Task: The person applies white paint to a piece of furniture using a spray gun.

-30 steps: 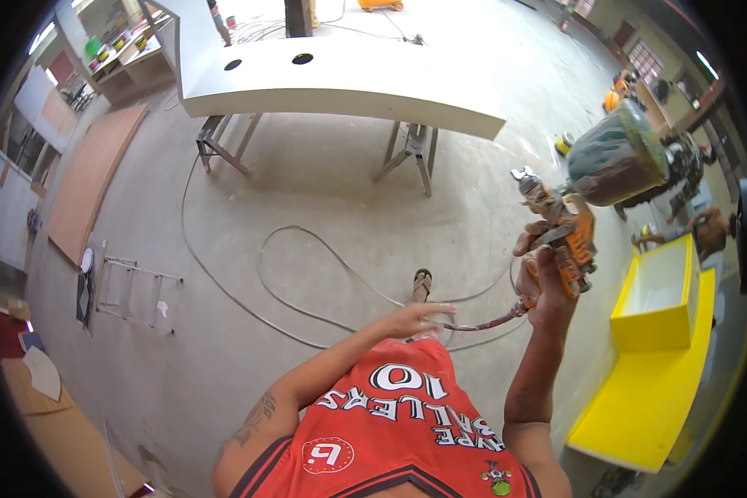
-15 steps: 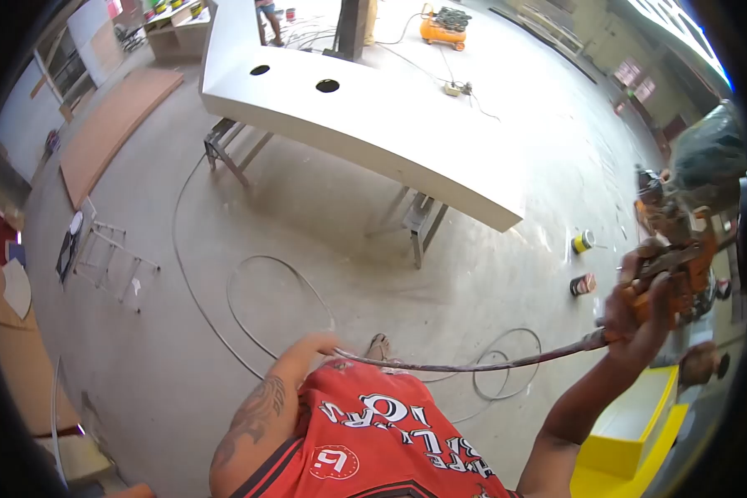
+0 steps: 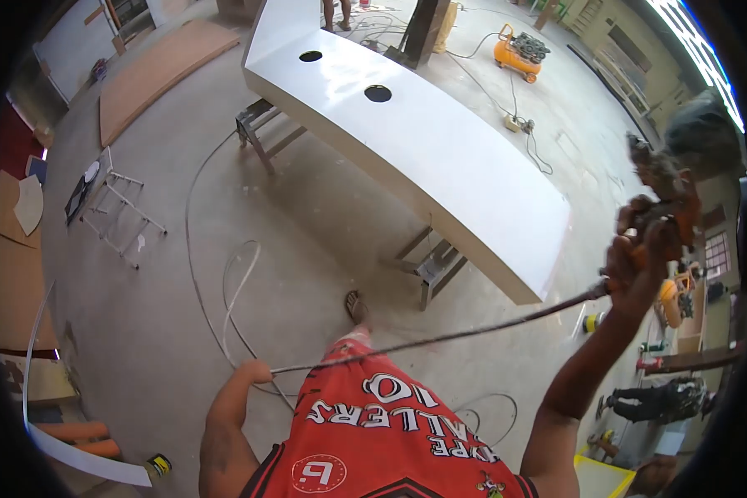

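Two hands were well apart. The left hand (image 3: pixel 253 372) was closed around the air hose (image 3: pixel 440 336) beside the red jersey (image 3: pixel 390 415), and the right hand (image 3: pixel 639 261) was clamped on the raised spray gun (image 3: pixel 668 203), with the hose taut between them. Beyond stood a long white panel (image 3: pixel 440 158) on trestles (image 3: pixel 427 266), and an orange compressor (image 3: pixel 519 54) farther back.

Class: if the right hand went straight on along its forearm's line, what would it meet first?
Probably nothing: the right hand, holding the spray gun, points up past the table end. The way looks free, though depth is unclear.
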{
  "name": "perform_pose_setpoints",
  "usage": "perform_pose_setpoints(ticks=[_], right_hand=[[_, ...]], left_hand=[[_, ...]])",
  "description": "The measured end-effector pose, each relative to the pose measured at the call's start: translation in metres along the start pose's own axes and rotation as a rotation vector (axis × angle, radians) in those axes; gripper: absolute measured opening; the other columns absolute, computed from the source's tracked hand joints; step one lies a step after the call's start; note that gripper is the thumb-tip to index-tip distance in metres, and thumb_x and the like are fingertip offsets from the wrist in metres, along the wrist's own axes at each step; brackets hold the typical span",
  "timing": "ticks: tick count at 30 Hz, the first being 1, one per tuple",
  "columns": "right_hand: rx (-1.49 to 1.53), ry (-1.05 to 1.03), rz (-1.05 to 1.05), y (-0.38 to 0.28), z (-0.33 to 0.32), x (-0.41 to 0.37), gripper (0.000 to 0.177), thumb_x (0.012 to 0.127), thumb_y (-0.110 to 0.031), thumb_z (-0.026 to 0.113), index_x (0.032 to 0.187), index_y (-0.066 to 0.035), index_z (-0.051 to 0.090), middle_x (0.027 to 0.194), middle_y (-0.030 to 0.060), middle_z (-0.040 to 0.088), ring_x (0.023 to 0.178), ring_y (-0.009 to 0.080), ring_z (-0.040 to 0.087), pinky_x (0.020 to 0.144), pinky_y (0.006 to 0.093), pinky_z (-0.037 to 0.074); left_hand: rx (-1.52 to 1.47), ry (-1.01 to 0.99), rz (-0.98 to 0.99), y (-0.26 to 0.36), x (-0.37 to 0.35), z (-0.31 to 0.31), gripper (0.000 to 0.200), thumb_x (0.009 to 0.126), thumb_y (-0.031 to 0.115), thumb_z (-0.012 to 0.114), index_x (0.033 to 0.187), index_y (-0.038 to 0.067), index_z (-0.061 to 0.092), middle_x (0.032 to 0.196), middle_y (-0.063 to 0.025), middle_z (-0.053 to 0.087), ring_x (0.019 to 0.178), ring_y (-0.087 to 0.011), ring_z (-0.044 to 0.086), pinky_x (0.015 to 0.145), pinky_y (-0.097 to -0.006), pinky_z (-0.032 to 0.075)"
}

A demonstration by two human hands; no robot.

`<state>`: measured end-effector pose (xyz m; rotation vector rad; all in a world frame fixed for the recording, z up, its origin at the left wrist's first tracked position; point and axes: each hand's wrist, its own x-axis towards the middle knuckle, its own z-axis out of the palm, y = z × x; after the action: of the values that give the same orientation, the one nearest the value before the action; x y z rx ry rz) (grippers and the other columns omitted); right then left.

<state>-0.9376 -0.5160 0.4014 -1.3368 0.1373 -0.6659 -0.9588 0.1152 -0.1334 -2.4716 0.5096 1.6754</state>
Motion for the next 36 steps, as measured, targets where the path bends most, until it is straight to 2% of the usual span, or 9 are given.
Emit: perform_pose_setpoints(ticks=[5,9,17,19,21,25,27,30,36], right_hand=[[-0.100,-0.172,0.112,0.121,0.040,0.073,0.030,0.105,-0.029,0.053,0.123,-0.006,0.051,0.088,0.0083,0.063,0.039,0.0019,0.030,0.034,0.0193,0.021],[-0.063,-0.258,0.221,0.182,0.091,0.100,0.025,0.103,-0.023,0.054,0.116,-0.003,0.057,0.084,0.0082,0.063,0.040,0.0024,0.033,0.036,0.0205,0.022],[-0.185,-0.462,0.400,0.262,0.121,0.174,0.021,0.099,-0.023,0.065,0.108,-0.003,0.068,0.072,-0.0036,0.057,0.048,0.0009,0.035,0.043,0.0214,0.025],[-0.230,-0.490,0.423,0.281,0.126,0.195,0.024,0.099,-0.027,0.067,0.103,-0.004,0.070,0.064,-0.0077,0.048,0.049,0.0009,0.034,0.045,0.0223,0.025],[-0.338,-0.505,0.412,0.308,0.123,0.216,0.022,0.099,-0.024,0.064,0.097,-0.004,0.071,0.063,-0.0070,0.049,0.051,0.0024,0.038,0.047,0.0243,0.028],[-0.440,-0.577,0.490,0.373,0.119,0.269,0.022,0.097,-0.022,0.062,0.098,-0.002,0.072,0.078,-0.0014,0.062,0.059,0.0054,0.046,0.052,0.0249,0.037],[-0.518,-0.596,0.548,0.405,0.122,0.295,0.025,0.097,-0.023,0.064,0.103,0.000,0.072,0.084,0.0021,0.067,0.068,0.0090,0.054,0.059,0.0284,0.043],[-0.507,-0.683,0.536,0.461,0.126,0.329,0.028,0.096,-0.024,0.065,0.104,0.002,0.071,0.084,0.0052,0.068,0.077,0.0138,0.058,0.073,0.0327,0.048],[-0.677,-0.595,0.520,0.530,0.146,0.357,0.029,0.097,-0.024,0.064,0.103,0.004,0.070,0.086,0.0079,0.071,0.082,0.0164,0.064,0.079,0.0332,0.050]], left_hand=[[-0.640,0.286,-0.537,0.055,-0.029,0.082,0.048,0.093,0.041,0.054,0.106,0.000,0.074,0.107,-0.0239,0.072,0.102,-0.0414,0.069,0.087,-0.0494,0.054],[-0.803,0.400,-0.646,0.126,-0.042,0.104,0.045,0.093,0.039,0.056,0.105,0.000,0.075,0.103,-0.0241,0.072,0.099,-0.0423,0.069,0.083,-0.0496,0.054],[-1.240,0.725,-0.857,0.219,-0.017,0.041,0.039,0.093,0.036,0.061,0.100,0.000,0.075,0.091,-0.0246,0.072,0.088,-0.0448,0.069,0.074,-0.0502,0.054],[-1.116,1.142,-0.814,0.207,-0.024,-0.005,0.032,0.093,0.030,0.067,0.090,-0.001,0.075,0.076,-0.0259,0.067,0.076,-0.0473,0.067,0.064,-0.0519,0.049],[-1.104,1.285,-0.797,0.190,-0.026,-0.038,0.034,0.092,0.028,0.068,0.083,-0.004,0.070,0.072,-0.0274,0.064,0.069,-0.0480,0.063,0.061,-0.0512,0.045],[-1.141,1.314,-0.744,0.185,-0.033,-0.103,0.041,0.094,0.030,0.068,0.076,-0.007,0.065,0.063,-0.0257,0.058,0.056,-0.0412,0.055,0.057,-0.0481,0.041],[-1.256,0.989,-0.757,0.194,-0.037,-0.130,0.045,0.096,0.030,0.067,0.073,-0.008,0.061,0.056,-0.0202,0.050,0.050,-0.0290,0.044,0.055,-0.0443,0.038],[-1.310,1.021,-0.719,0.216,-0.029,-0.144,0.047,0.097,0.029,0.066,0.070,-0.008,0.059,0.054,-0.0163,0.045,0.054,-0.0206,0.037,0.053,-0.0421,0.036],[-1.357,1.084,-0.775,0.247,-0.037,-0.184,0.044,0.096,0.028,0.068,0.072,-0.009,0.060,0.055,-0.0165,0.046,0.056,-0.0182,0.037,0.054,-0.0418,0.036]])
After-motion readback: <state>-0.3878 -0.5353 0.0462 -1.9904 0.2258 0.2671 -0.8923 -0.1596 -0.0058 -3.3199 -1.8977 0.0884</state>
